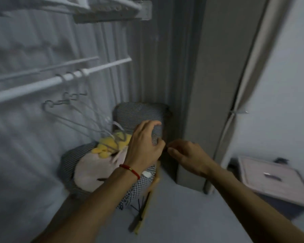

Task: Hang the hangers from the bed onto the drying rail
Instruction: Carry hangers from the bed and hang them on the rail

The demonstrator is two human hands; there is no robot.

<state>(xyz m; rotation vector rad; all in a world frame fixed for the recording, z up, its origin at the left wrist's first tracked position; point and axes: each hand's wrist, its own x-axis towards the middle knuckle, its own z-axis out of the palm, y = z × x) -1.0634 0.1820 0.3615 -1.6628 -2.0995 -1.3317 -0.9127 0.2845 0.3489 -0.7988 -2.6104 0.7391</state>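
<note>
Head view: wire hangers (pixel 81 118) already on the drying rail (pixel 42 85), hooks over it near its right end, bodies slanting down-right toward the pillows. Left hand (pixel 144 146) fingers relaxed, holding nothing visible. Right hand (pixel 186 155) curled, maybe pinching something small and dark; can't tell. Both hands below-right of the rail; left is nearer. Blurry.

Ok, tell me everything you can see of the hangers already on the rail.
The hangers are thin grey wire, several bunched together. Their hooks loop over the white drying rail side by side, near its right end. Twisted necks sit just below the rail; the shoulders slope down to the right towards a yellow soft toy. Neither hand touches them.
</note>
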